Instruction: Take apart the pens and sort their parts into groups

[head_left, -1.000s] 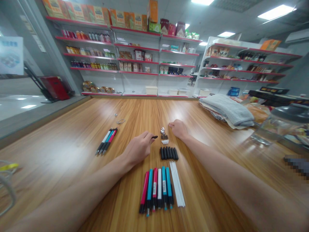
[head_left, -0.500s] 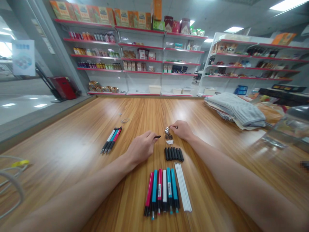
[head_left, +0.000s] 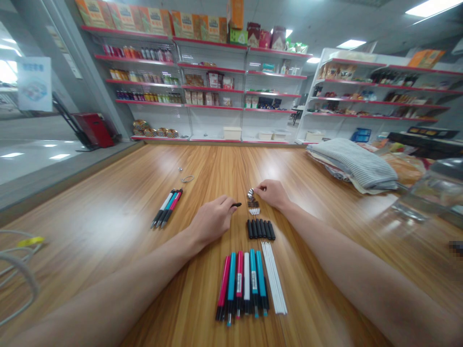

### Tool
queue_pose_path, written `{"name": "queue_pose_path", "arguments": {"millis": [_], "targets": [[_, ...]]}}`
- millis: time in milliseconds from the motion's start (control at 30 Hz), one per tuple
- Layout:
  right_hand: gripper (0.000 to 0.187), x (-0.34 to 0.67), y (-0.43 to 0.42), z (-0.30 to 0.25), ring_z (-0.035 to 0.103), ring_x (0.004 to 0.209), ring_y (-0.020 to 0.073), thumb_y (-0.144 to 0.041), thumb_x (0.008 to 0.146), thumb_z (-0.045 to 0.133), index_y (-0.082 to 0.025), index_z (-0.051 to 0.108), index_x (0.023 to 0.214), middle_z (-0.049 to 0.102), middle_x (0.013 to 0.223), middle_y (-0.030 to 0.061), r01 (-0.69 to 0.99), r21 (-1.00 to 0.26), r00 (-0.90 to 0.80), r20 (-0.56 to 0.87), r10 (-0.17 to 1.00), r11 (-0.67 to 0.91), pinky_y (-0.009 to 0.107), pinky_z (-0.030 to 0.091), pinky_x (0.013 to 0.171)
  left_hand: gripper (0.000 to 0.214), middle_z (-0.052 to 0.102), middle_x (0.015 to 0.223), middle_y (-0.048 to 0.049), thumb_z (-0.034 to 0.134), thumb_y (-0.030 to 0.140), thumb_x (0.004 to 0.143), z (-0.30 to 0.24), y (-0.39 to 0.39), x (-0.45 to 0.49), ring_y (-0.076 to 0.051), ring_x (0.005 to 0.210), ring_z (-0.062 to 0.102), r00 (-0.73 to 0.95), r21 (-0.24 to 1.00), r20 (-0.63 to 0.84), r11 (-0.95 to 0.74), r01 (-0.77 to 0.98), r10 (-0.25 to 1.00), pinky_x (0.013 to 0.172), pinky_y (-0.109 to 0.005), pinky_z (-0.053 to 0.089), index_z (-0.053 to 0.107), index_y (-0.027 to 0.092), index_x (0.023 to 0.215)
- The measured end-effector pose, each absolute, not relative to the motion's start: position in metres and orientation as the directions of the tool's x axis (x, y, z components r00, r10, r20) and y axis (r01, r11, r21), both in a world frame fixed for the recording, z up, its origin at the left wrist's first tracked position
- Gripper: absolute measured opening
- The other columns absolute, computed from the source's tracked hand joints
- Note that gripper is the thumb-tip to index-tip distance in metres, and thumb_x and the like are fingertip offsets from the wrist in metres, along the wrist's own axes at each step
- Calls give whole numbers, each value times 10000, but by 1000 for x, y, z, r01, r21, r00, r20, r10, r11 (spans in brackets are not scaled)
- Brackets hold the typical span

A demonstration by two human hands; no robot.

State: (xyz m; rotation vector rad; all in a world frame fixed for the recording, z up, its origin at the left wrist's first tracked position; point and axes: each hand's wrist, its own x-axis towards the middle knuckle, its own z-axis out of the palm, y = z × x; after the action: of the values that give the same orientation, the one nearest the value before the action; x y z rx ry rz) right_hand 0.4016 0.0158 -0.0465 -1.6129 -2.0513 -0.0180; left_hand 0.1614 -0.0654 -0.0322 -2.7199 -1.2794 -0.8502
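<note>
My left hand [head_left: 214,216] is closed over the table, and a small black pen part [head_left: 236,205] sticks out from between its fingertips. My right hand [head_left: 272,193] has its fingers pinched at a small cluster of silver pen tips [head_left: 251,193]; whether one is between them is hidden. Just below the tips lie small dark parts [head_left: 253,204], then short white pieces [head_left: 254,211]. Nearer me is a row of black rubber grips [head_left: 261,229]. Closest are several pink, blue and white pen barrels [head_left: 239,282], with thin white refills [head_left: 274,278] beside them.
Three whole pens [head_left: 167,208] lie to the left, with a thin ring [head_left: 187,179] beyond them. Coiled cable [head_left: 21,270] is at the left edge. Folded striped cloth [head_left: 356,164] and a clear plastic container [head_left: 430,188] stand right. Stocked shelves [head_left: 213,89] line the back.
My right hand has shifted its fingers slightly at the silver tips; the dark bit seen by its fingers earlier no longer shows. My left hand stays nearly still with the black part.
</note>
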Motion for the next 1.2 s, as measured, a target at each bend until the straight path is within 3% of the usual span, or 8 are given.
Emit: {"name": "queue_pose_path", "arguments": {"millis": [767,933,1067,1200], "targets": [[223,402,13,-45,626,729,145,-316,794,574,-206,757,855,728,826,43,869,-350,-193,410,891,349,228,417,688,228,609,881,-57,401,286,942,-34,-64,160,-162,800,594,532,173,491,-676,716,690,696,-275,459,594,197,1024],[225,406,14,-45,625,723,149,-329,777,584,-189,757,810,727,797,38,831,-472,-108,382,918,294,225,407,654,237,579,877,-71,384,226,935,-36,-62,158,-162,784,575,534,181,488,-679,712,690,701,-278,459,606,162,990],[291,414,-5,-44,601,646,141,-356,820,528,-164,744,784,692,692,21,814,-526,-39,374,927,247,228,387,587,276,558,888,-53,375,227,945,-34,-63,155,-144,786,566,557,178,486,-700,692,674,702,-261,457,581,208,1127],[413,416,-57,-36,531,547,122,-415,901,410,-146,704,793,602,599,8,696,-637,11,470,883,330,235,355,524,280,554,882,-36,384,248,954,-30,-69,156,-129,778,550,623,121,505,-763,635,598,703,-251,446,551,248,1179]]}}
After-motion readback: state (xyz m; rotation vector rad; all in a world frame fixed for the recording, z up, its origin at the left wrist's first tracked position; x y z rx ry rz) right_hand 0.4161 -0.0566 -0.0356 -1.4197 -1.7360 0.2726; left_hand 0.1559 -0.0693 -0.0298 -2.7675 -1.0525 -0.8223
